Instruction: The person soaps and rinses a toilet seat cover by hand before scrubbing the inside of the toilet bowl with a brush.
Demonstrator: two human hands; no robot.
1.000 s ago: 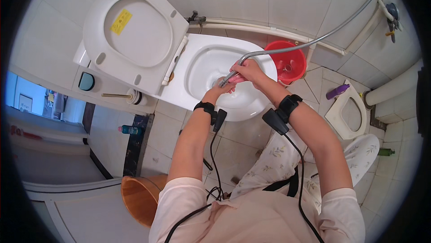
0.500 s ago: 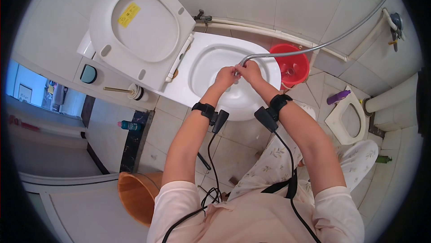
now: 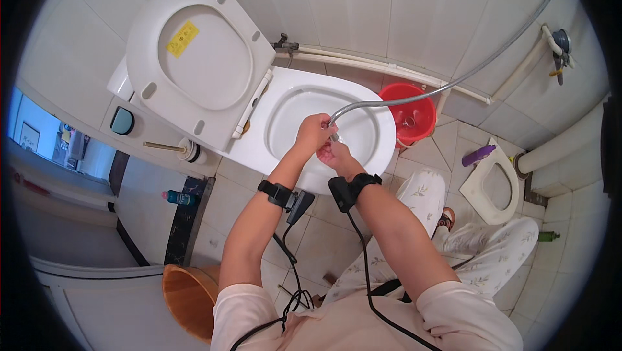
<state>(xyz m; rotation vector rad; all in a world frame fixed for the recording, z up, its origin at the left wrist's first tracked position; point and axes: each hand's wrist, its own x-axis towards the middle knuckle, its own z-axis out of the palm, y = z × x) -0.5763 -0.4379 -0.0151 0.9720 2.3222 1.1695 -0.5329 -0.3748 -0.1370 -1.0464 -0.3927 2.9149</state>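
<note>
A grey flexible hose [image 3: 421, 99] arches in from the upper right, its end hanging over the white toilet bowl [image 3: 275, 132]. My left hand [image 3: 313, 133] is closed around the hose near that end. Just below it, close to the hose's mouth, my right hand [image 3: 337, 156] is turned palm up with its fingers loosely spread, and I see nothing held in it. Both hands are above the front part of the bowl. The toilet seat [image 3: 150, 53] stands raised at the back, a yellow label on the lid behind it.
A red bucket [image 3: 414, 112] stands right of the toilet. Beyond my knees a loose toilet seat [image 3: 476, 190] lies by a purple bottle [image 3: 478, 155]. A toilet brush [image 3: 188, 149] stands left of the bowl, a wooden tub [image 3: 188, 292] at lower left. Cables hang from my wrist straps.
My right hand has come off the hose and dropped below its end, turning palm up. The left hand has shifted onto the hose. My view has tilted, so the scene sits slightly lower.
</note>
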